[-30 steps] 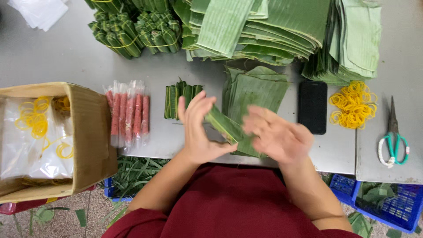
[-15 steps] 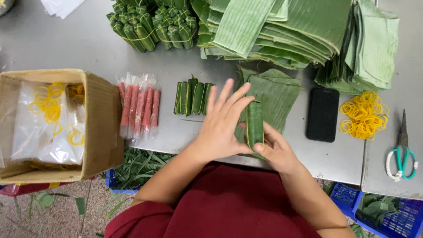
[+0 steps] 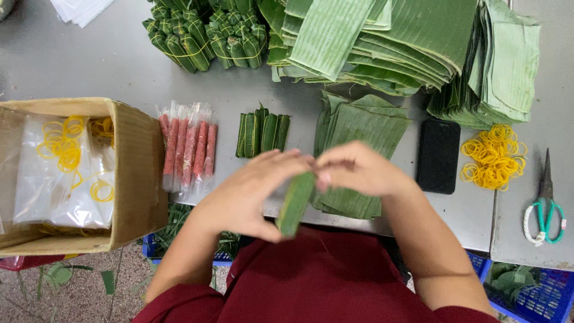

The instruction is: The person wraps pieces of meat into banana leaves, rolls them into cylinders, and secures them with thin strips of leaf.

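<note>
Overhead view of my work at the grey table [image 3: 89,66]. My left hand [image 3: 248,194] and right hand [image 3: 359,170] meet over the near edge of the table and together grasp one leaf-wrapped roll [image 3: 295,203]. The roll points away from me at a slight tilt; its near end juts out past my left palm, and its far end is covered by my fingertips. My left hand cups the roll from the side with the fingers closed over its top; my right hand pinches the far end, thumb pressed against the wrap. Both grips are closed on the roll.

All places below are given relative to the roll.

- Directly beyond it and under my right hand lies a stack of cut leaf pieces [image 3: 359,122].
- Beyond it and a little to the left, a row of finished rolls [image 3: 262,133] lies side by side, well apart from my hands.
- Further left are red sausages in clear sleeves [image 3: 188,146], then a cardboard box [image 3: 134,173] holding clear bags and yellow rubber bands.
- To the right, past my right hand, lies a black phone [image 3: 438,155], then a heap of yellow rubber bands [image 3: 493,155], then scissors with teal handles [image 3: 544,206].
- Far beyond it lie banded bundles of rolls [image 3: 206,33] and large piles of leaves [image 3: 382,39].
</note>
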